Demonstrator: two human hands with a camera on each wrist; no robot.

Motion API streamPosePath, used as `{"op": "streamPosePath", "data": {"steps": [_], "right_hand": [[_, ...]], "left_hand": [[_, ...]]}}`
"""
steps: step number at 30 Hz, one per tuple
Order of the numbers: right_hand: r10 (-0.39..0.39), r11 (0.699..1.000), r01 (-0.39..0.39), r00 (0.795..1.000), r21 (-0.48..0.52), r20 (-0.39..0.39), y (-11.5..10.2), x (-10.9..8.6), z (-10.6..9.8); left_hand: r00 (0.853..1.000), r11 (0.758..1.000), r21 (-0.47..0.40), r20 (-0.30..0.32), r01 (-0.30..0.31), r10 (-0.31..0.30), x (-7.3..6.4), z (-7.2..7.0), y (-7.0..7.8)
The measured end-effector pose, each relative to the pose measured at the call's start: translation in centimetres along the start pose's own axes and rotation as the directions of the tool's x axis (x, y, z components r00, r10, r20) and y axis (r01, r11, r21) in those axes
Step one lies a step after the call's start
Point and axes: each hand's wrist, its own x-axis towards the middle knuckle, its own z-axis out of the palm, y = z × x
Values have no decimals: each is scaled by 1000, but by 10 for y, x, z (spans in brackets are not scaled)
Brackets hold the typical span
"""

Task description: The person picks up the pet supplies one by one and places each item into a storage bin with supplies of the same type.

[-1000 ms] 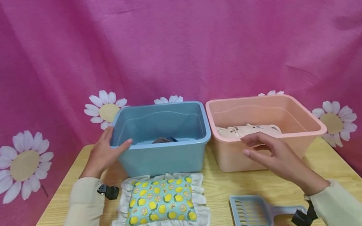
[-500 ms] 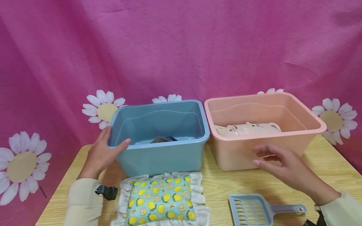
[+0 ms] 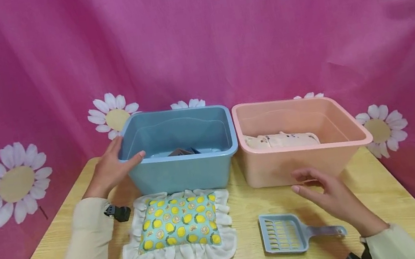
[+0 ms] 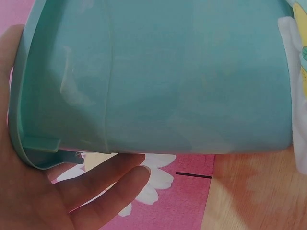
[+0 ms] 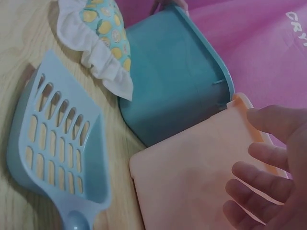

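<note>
My left hand (image 3: 109, 168) rests against the left front corner of a blue plastic bin (image 3: 182, 174), thumb over the front rim and fingers along the side. In the left wrist view its fingers (image 4: 103, 184) extend fairly straight beneath the rim. Inside the bin lies a small dark item, mostly hidden. My right hand (image 3: 330, 196) is held in front of a pink plastic bin (image 3: 279, 170), relaxed and holding nothing. That bin contains a cream printed cloth item (image 3: 282, 139). Below and left of the right hand, a blue-grey slotted litter scoop (image 3: 283, 233) lies on the table.
A lemon-print cushion (image 3: 179, 224) with a white frill lies in front of the blue bin on the wooden table (image 3: 240, 206). Both bins stand side by side at the back. A magenta curtain (image 3: 177, 39) with daisies hangs close behind and at the sides.
My right hand has drawn down and back from the pink bin's front rim. The left hand keeps its place at the blue bin. The head view has tilted slightly upward in framing the bins higher.
</note>
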Motion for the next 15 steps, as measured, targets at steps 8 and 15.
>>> {"op": "streamPosePath", "data": {"steps": [8, 15], "right_hand": [[14, 1000, -14, 1000, -1, -7, 7, -3, -1], [62, 998, -62, 998, -15, -10, 13, -14, -1]], "left_hand": [[1000, 1000, 13, -8, 4, -4, 3, -5, 2], [1000, 1000, -3, 1, 17, -17, 1, -1, 2]]}}
